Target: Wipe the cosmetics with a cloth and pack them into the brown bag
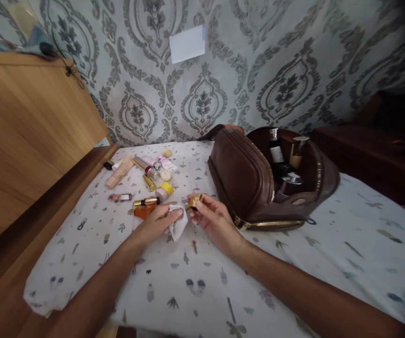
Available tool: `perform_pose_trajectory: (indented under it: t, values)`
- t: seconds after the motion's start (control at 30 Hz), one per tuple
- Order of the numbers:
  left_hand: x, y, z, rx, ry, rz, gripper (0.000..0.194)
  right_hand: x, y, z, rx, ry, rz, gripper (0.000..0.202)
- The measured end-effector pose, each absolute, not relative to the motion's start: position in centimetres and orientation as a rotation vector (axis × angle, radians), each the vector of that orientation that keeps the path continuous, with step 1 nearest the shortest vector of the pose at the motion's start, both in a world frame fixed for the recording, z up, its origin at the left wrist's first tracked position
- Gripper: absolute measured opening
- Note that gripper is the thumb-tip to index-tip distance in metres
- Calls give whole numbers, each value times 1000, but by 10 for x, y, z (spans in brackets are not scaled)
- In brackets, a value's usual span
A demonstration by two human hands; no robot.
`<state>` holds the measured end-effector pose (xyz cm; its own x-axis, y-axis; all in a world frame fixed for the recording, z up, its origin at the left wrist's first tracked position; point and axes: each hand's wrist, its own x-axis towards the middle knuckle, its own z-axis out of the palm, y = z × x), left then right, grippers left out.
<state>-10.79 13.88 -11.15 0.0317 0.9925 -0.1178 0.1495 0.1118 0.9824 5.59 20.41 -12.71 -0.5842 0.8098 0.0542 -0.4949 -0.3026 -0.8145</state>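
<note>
My left hand (160, 219) is closed on a crumpled white wipe (178, 225), stained in places. In my right hand (212, 217) I pinch a small gold cap (194, 202) between thumb and fingers, just right of the wipe. An orange bottle (142, 212) lies partly behind my left hand, with a gold and black tube (146, 202) beside it. Just beyond the hands sits a small jar with a yellow lid (164, 190). An open brown cosmetic bag (240, 169) stands to the right of my right hand, with several bottles inside.
Several cosmetics lie at the back left, among them a beige tube (119, 172), a gold lipstick tube (149, 182) and a lip gloss (119, 197). A patterned white cloth (188, 277) covers the surface. A wooden panel (33, 131) rises at left; the papered wall (202, 94) stands behind.
</note>
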Motion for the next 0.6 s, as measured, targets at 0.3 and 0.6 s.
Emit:
perform_pose_trajectory:
  t: [0.3, 0.6]
  values:
    - [-117, 130, -94, 1418, 1518, 924, 37, 56, 212, -127, -503, -1081, 1911, 39]
    - [-90, 121, -76, 1650, 1710, 1128, 27, 63, 198, -137, -642, -1867, 1187, 67]
